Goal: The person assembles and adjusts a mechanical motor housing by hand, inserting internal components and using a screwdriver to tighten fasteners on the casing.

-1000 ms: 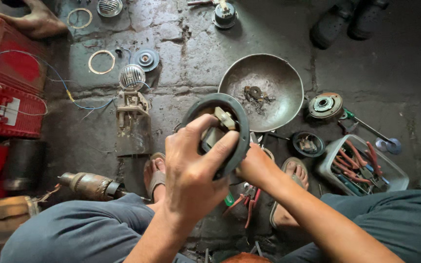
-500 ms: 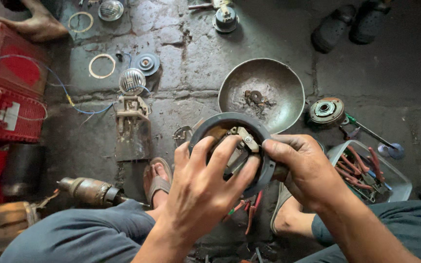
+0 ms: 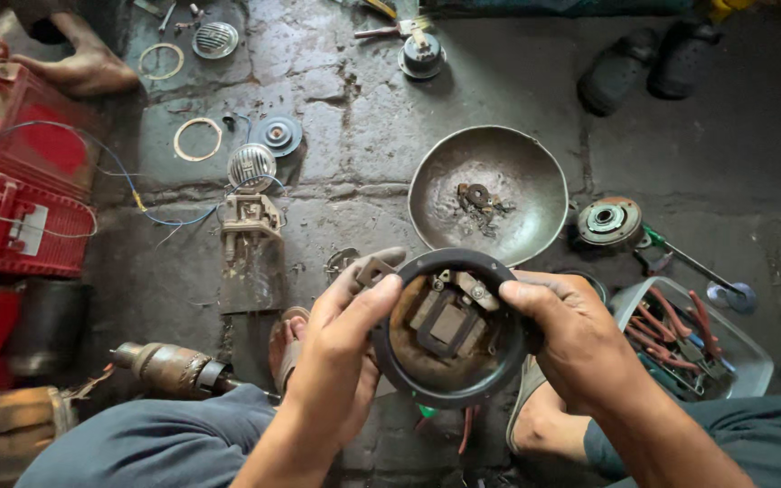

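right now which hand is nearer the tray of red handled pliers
Right. The right hand grips the round black housing on the side next to the tray; the left hand holds the housing's far side, well away from it.

The round black housing (image 3: 451,330) is held above the stone floor, its open face turned up to the camera; a dark ring rims it; inside sit a rusty brown base, a square coil block and small metal brackets.

Between your hands sits a black ring housing (image 3: 449,330) with rusty brown inside; beyond them a dull grey metal bowl (image 3: 488,192); left, red crates (image 3: 24,194).
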